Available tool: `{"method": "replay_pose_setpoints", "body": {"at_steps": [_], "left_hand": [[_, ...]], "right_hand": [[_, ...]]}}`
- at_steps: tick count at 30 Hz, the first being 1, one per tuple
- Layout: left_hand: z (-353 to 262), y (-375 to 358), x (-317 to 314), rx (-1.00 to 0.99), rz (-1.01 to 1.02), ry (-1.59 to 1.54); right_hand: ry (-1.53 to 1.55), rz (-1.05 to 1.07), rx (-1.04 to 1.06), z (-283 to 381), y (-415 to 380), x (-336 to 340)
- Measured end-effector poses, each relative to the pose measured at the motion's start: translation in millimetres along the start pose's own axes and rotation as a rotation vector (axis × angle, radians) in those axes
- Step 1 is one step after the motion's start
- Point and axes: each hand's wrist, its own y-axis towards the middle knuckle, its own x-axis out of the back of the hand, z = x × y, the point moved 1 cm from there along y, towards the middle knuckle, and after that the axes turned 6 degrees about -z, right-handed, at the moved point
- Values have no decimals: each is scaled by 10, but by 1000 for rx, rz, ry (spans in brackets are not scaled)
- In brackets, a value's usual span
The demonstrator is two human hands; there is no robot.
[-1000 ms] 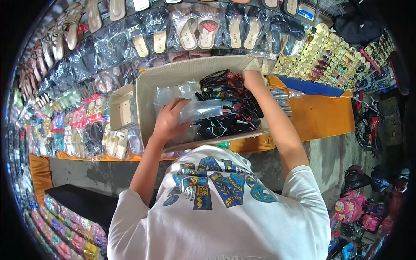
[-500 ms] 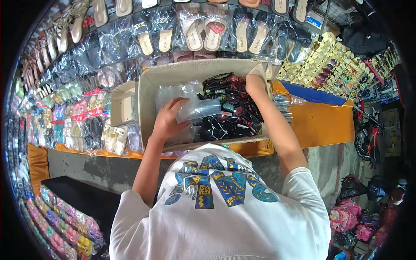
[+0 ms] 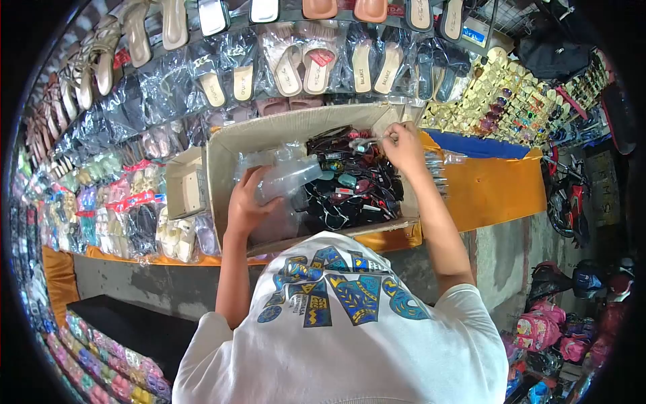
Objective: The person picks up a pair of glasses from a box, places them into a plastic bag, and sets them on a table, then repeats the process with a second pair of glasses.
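Note:
A large cardboard box (image 3: 225, 151) stands before me with its top open. Its right half holds a tangled heap of sunglasses (image 3: 356, 185), mostly dark-framed. Clear plastic pieces (image 3: 272, 225) lie in the left half. My left hand (image 3: 249, 202) is curled round a clear, tube-like plastic sleeve (image 3: 293, 175) that points toward the sunglasses. At the box's right end, my right hand (image 3: 404, 145) is raised over the heap, thumb and fingers pinched together. A small pale, see-through item (image 3: 365, 143) shows at its fingertips; I cannot tell what it is.
A smaller open box (image 3: 185, 185) stands left of the large one. Wrapped sandals (image 3: 293, 67) line the back and left. An orange cloth (image 3: 491, 192) covers the table at right, below a yellowish display of small goods (image 3: 505, 101). Pink backpacks (image 3: 538, 326) sit lower right.
My right hand has come up from inside the box's far right corner and now shows its pinched fingers. My left hand and the plastic sleeve have shifted slightly left. The view has tilted a little.

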Motion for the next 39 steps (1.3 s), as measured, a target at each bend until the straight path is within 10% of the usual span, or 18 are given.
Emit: {"method": "replay_pose_setpoints", "body": {"at_steps": [13, 23, 30, 39], "left_hand": [[92, 79, 18, 31, 17, -16], [92, 55, 26, 49, 53, 23], [122, 48, 52, 42, 49, 4], [73, 111, 40, -59, 39, -9]], "right_hand": [[456, 188, -133, -74, -485, -345], [136, 313, -113, 208, -532, -242], [-134, 10, 324, -140, 90, 40], [-641, 352, 715, -248, 184, -531]]}}
